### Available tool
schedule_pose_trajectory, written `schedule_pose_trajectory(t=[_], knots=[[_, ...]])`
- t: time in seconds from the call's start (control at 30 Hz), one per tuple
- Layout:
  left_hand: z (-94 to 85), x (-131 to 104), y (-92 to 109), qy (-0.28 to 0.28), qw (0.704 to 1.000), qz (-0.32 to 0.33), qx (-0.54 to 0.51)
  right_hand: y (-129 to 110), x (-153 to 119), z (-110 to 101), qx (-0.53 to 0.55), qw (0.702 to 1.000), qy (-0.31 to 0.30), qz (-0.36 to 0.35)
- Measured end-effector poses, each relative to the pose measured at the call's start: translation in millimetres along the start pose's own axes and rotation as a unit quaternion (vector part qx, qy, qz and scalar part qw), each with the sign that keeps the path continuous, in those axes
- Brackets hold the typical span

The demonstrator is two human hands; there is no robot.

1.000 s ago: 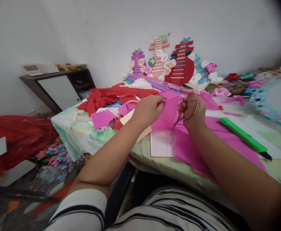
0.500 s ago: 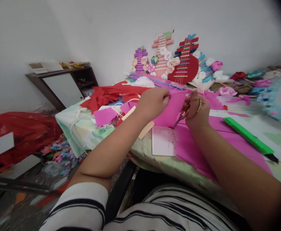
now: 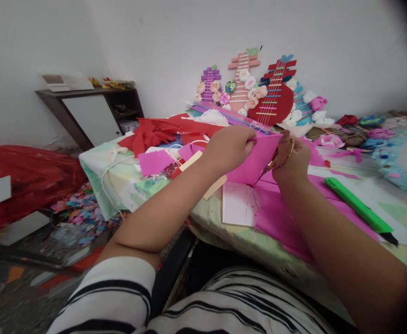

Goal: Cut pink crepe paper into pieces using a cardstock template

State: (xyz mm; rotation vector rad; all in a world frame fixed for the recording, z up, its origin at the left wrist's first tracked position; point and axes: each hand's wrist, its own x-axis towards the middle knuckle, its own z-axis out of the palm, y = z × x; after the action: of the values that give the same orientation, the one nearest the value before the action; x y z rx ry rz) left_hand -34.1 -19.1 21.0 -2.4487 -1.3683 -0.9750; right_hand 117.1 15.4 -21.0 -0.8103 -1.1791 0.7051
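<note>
My left hand (image 3: 233,146) pinches the top edge of a sheet of pink paper (image 3: 247,164) and holds it up off the table. In my right hand (image 3: 292,157) is a pair of gold-handled scissors (image 3: 285,159), gripped by the loops at the paper's right edge. The blades are mostly hidden behind the sheet, so how far they are apart does not show. Below lie a larger pink sheet (image 3: 283,222) and a white board (image 3: 237,204) with reddish marks. A green box cutter (image 3: 358,204) rests right of my right forearm.
Red paper (image 3: 154,134) and pink scraps (image 3: 154,162) lie on the cloth-covered table (image 3: 206,218) at left. Several paper-decorated instrument shapes, including a red one (image 3: 276,104), lean against the wall. A low cabinet (image 3: 88,118) and a red plastic bag (image 3: 25,174) are to the left.
The view has turned slightly left. My right hand has shifted a little up against the paper's edge, and less of the scissors shows. My left hand keeps its pinch.
</note>
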Motion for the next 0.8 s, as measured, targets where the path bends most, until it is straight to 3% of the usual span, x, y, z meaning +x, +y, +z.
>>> schedule_pose_trajectory(t=[0.1,0.33,0.8], knots=[[-1.2,-0.4,-1.0,-0.001,1.000,-0.007,-0.001,-2.2,2.5,-1.6,0.045,0.998,0.043,0.005],[-5.6,0.6,-0.8,0.017,1.000,-0.015,-0.003,-7.2,6.5,-2.4,0.094,0.995,0.008,0.042],[-14.5,4.1,2.1,0.001,1.000,-0.017,0.016,2.9,5.6,-4.6,0.130,0.991,0.031,0.025]])
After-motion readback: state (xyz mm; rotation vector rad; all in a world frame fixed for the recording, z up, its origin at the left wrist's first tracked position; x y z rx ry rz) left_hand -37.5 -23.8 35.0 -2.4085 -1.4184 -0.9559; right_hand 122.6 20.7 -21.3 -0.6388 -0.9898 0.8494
